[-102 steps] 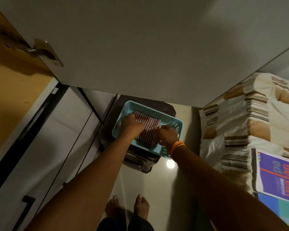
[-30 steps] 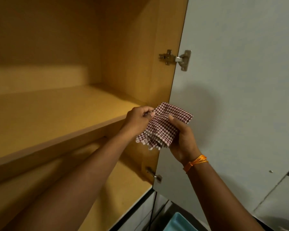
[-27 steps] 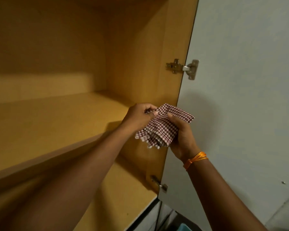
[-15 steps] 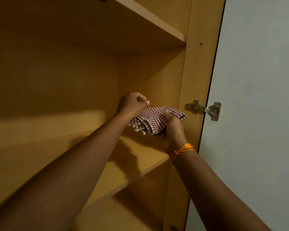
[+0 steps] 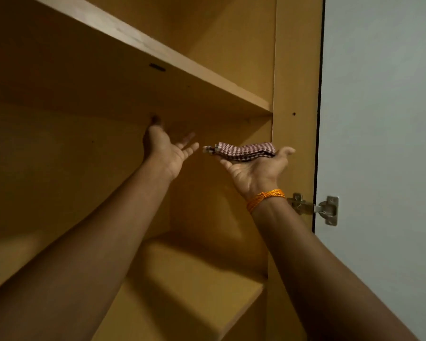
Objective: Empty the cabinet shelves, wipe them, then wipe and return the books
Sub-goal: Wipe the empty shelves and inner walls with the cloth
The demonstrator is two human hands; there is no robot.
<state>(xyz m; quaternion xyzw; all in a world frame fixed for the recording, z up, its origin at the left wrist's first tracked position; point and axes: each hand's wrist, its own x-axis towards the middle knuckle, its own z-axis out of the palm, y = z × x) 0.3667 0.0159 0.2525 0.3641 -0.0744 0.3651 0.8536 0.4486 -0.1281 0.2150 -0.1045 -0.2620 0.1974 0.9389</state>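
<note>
Your right hand (image 5: 256, 168) lies spread, palm up, folded checked cloth (image 5: 244, 150) resting loose on it; your left hand (image 5: 165, 151) is spread, holding nothing. Unpinched, that cloth could slide off as you reach toward the upper shelf (image 5: 182, 62).

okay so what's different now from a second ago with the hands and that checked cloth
The left hand has let go of the checked cloth and opened, palm up, apart from it. The right hand no longer grips it; the folded cloth lies on the flat, upturned palm, raised to just under the upper shelf. Unchanged: shelves bare, cabinet door open.
</note>
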